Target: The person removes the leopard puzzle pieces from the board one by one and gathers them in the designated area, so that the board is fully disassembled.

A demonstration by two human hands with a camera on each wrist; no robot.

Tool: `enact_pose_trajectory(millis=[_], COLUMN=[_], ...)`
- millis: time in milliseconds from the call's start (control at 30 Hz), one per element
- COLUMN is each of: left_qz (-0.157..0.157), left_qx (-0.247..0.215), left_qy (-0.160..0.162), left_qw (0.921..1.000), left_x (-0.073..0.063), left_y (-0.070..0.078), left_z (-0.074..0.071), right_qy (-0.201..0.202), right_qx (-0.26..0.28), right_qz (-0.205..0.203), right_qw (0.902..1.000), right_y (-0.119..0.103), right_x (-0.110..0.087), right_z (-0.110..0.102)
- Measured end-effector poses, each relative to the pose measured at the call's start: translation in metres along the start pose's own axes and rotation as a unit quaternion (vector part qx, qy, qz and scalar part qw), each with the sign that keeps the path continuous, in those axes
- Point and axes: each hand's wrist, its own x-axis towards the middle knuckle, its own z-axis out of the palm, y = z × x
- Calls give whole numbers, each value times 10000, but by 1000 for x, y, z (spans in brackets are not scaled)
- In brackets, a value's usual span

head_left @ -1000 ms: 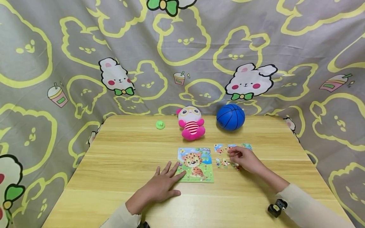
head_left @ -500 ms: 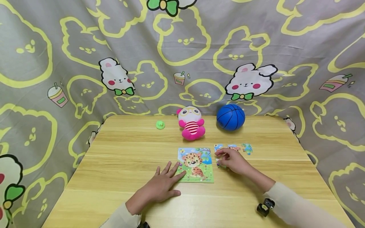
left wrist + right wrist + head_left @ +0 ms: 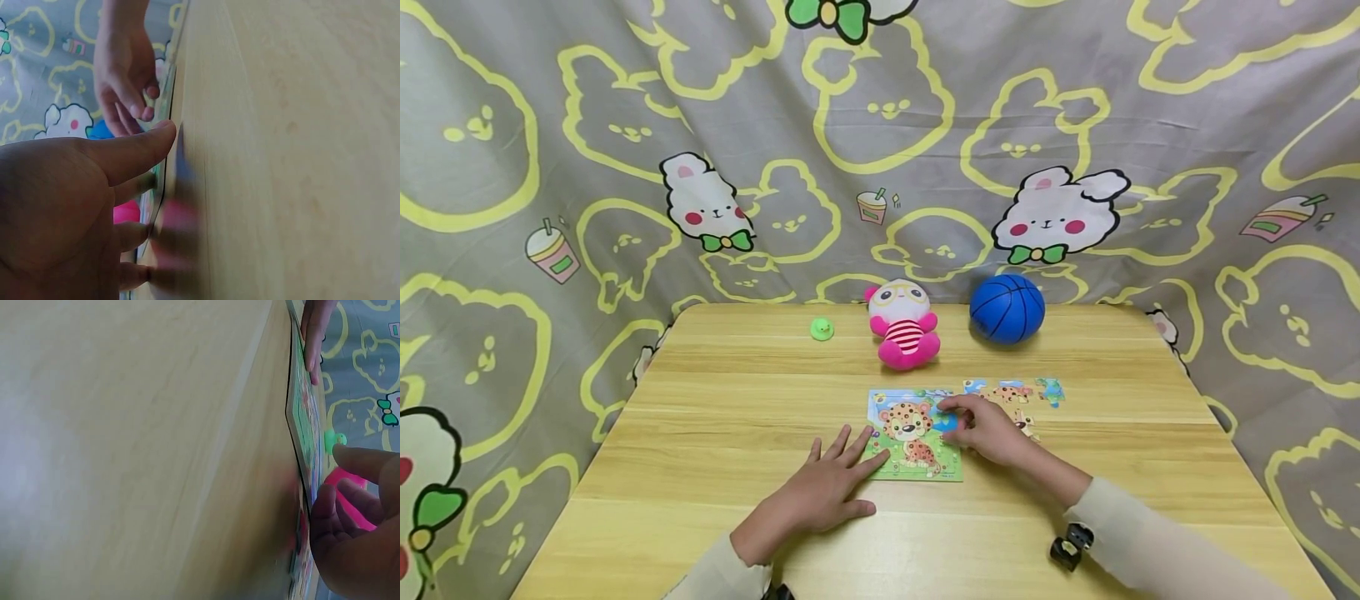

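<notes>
A square puzzle board [image 3: 907, 427] with a spotted leopard cub picture lies on the wooden table. My left hand [image 3: 826, 493] is spread flat, index fingertip over the board's left edge. In the left wrist view, the fingers of this left hand [image 3: 53, 206] reach the board's rim. Over the board's right side is my right hand [image 3: 992, 431], its fingers loosely bent. The right wrist view shows a gap between thumb and index of the right hand [image 3: 359, 540], with nothing visible in it. Loose puzzle pieces [image 3: 1013, 392] lie right of the board, partly hidden by that hand.
Behind the board sits a pink and white panda plush toy [image 3: 904, 329]. A blue ball [image 3: 1007, 309] is to its right, a small green duck toy [image 3: 822, 329] to its left. A cartoon-print curtain [image 3: 775, 108] hangs around the table's back and sides.
My right hand has moved left from above the loose pieces to the board's right side, uncovering the pieces farther right. The left hand has stayed in place.
</notes>
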Motion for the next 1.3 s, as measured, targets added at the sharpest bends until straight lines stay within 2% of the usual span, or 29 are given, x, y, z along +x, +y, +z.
enact_pose_trajectory(millis=[433,667,1300], left_qz=[-53,-65,-22], left_qx=[40,45,140], left_qy=[-7,8,35], left_qw=[10000,10000,9999], left_x=[0,0,0], left_y=[0,-1,1], left_z=[1,3,2], right_qy=[-40,-63,-29], right_qx=[-719,-1086,-1168], right_qz=[-328,-373,-205], right_qw=[9969,9934,9929], right_y=[-4,-4,-5], right_x=[5,7,8], right_z=[12,16,19])
